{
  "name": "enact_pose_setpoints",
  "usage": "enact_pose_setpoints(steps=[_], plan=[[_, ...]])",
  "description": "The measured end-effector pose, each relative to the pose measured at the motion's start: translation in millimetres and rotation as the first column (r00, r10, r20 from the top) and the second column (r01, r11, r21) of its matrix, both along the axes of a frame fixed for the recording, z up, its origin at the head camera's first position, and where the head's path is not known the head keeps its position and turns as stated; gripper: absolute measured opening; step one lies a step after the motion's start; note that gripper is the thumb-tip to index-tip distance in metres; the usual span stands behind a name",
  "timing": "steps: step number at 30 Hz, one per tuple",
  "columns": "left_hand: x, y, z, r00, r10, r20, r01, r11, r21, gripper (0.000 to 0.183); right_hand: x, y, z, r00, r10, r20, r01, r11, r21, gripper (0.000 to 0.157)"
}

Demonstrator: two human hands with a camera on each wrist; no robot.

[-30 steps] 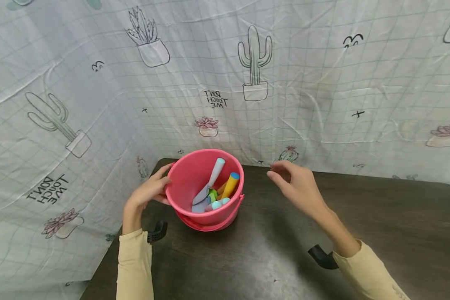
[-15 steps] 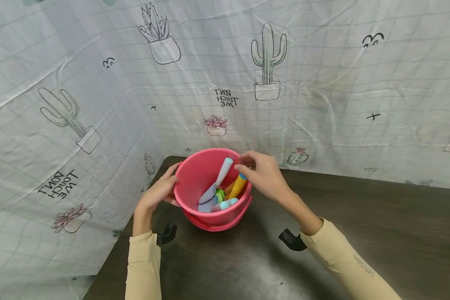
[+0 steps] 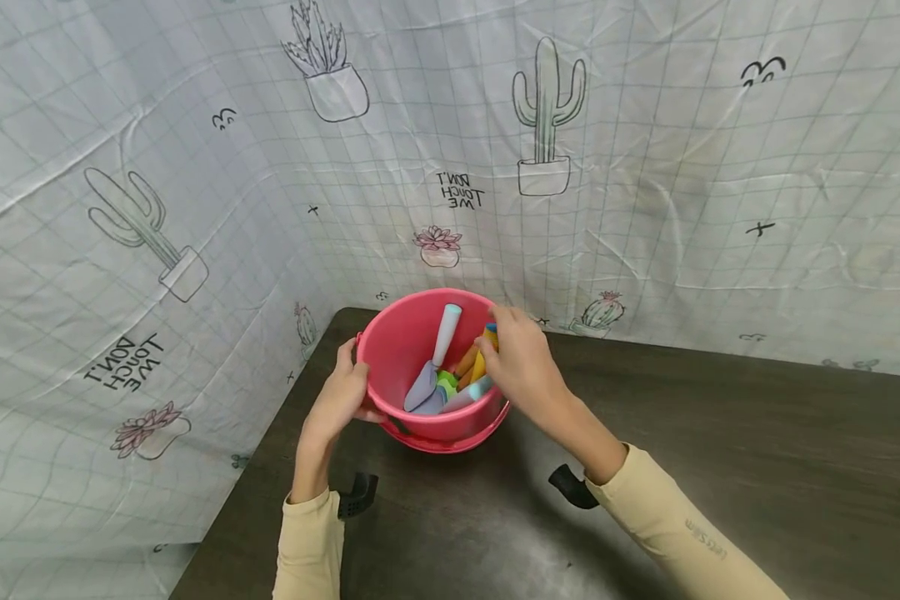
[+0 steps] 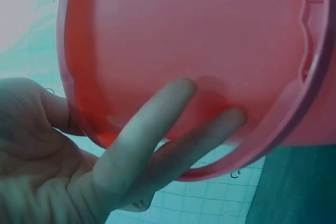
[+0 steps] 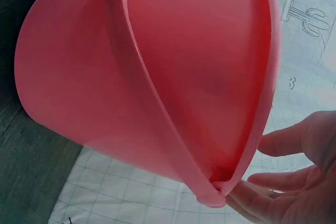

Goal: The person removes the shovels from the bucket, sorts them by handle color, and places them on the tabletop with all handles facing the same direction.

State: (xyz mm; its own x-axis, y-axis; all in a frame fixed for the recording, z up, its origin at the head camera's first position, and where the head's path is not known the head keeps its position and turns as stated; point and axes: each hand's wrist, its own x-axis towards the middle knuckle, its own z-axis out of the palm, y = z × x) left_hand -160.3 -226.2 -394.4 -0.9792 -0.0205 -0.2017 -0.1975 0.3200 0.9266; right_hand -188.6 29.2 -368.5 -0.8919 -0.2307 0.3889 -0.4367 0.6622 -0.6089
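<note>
A pink bucket (image 3: 390, 342) stands on the dark table, its mouth turned toward the head camera and its carrying handle hanging down at the front. My left hand (image 3: 337, 396) grips the left side of the rim; in the left wrist view two fingers lie along the bucket's outer wall. On the opposite side, my right hand (image 3: 525, 358) holds the rim with the thumb over the edge. Inside are a toy trowel (image 3: 423, 385) with a pale handle, a yellow handle (image 3: 479, 368) with a blue end partly hidden by my right thumb, and a green piece (image 3: 447, 382).
A white grid-patterned cloth (image 3: 645, 208) printed with cacti hangs behind and to the left, close to the bucket. The dark tabletop (image 3: 720, 433) stretches off to the right.
My right hand has come in from the right and taken hold of the bucket's right rim. My left hand has shifted a little toward me along the left rim.
</note>
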Motion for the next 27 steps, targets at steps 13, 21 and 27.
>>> enact_pose_setpoints(steps=[13, 21, 27], plan=[[7.8, -7.8, -9.5, 0.999, -0.033, -0.012, 0.035, 0.982, 0.184, 0.066, -5.4, -7.9, -8.7, 0.995, 0.027, -0.097, -0.008, 0.982, 0.191, 0.016], [8.6, -9.9, -11.2, 0.999, -0.044, -0.026, 0.048, 0.979, 0.198, 0.066, -11.4, -3.6, -6.6, 0.998, 0.057, -0.008, -0.053, 0.973, 0.227, 0.041], [8.8, -12.4, -14.1, 0.999, -0.035, -0.023, 0.038, 0.982, 0.187, 0.066, -16.2, -4.8, -10.5, 0.993, 0.103, -0.064, -0.079, 0.949, 0.305, 0.031]])
